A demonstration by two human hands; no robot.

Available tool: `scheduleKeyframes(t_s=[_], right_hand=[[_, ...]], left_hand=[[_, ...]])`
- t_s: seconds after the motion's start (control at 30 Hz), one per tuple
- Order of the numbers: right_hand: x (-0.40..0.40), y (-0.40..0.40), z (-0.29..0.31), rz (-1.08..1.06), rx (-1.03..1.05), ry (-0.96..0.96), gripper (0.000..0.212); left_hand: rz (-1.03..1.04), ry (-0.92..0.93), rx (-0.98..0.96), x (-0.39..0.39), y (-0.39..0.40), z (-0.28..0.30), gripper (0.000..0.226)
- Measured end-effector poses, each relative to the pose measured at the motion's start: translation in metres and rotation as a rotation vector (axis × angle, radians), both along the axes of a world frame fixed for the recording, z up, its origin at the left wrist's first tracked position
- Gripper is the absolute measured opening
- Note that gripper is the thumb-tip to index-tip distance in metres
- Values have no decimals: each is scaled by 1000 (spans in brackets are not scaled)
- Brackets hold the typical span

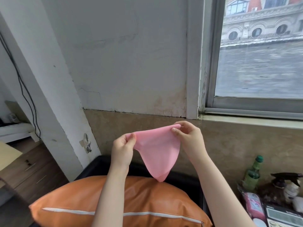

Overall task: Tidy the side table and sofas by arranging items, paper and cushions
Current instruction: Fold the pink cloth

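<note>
The grey wall (127,54) fills most of what is ahead of me, with a window (255,51) on its right looking onto a stone building. Below runs a tan marble ledge (229,145). At the left stands a wooden drawer unit (31,169).

Beneath my arms lies an orange cushion (144,202), leathery, its white zip running across the near face. It rests against the black sofa back (101,164) behind it.

Between my hands hangs a pink cloth (157,149), stretched along its top edge and drooping to a point whose tip hangs just over the cushion's upper edge; whether it touches the cushion I cannot quite tell.

My left hand (123,149) pinches the cloth's left corner, thumb curled over the fabric against the fingers. My right hand (188,136) pinches the right corner a little higher, thumb and fingertips closed on the fold. Both are held up in front of the ledge.

At the lower right is a clutter of smaller things: a green bottle (253,172), a dark spray bottle (288,179) beside it, a pink packet (253,205), and a calculator-like device (283,217) at the corner.
</note>
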State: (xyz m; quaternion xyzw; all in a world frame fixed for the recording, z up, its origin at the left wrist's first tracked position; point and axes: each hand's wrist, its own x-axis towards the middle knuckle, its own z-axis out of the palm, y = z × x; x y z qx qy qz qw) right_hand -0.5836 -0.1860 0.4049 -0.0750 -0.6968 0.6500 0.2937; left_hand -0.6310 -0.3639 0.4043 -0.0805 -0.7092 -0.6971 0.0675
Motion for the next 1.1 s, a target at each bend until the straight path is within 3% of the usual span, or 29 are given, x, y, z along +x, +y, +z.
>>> scheduleKeyframes(t_s=[0.17,0.23,0.37,0.53,0.63,0.77,0.83,0.93,1.0,1.03,1.1], right_hand=[[2,-2,0,-51,-17,16,21],[2,-2,1,-75,-77,19,21],[3,0,4,-56,-118,31,17],[4,4,1,83,43,-3,36],[5,5,1,-24,113,-21,32],[4,4,-2,-71,49,-51,17],[2,4,-2,-69,22,-71,31],[0,5,-1,-67,6,-87,47],[0,6,-3,-40,10,-91,50],[0,5,-3,-28,13,-78,44],[0,2,-2,18,-12,-74,10]], left_hand=[[-40,38,-20,1,-1,0,13],[-98,73,-69,1,-3,1,22],[50,200,-237,1,-1,0,20],[115,98,-62,1,0,2,25],[106,63,-39,5,4,5,29],[-20,62,-67,2,6,-2,14],[-44,102,-131,-1,5,-7,21],[79,175,-187,-1,4,-9,10],[144,194,-173,0,4,-9,22],[154,193,-149,0,4,-9,27],[152,172,-93,0,5,-8,35]])
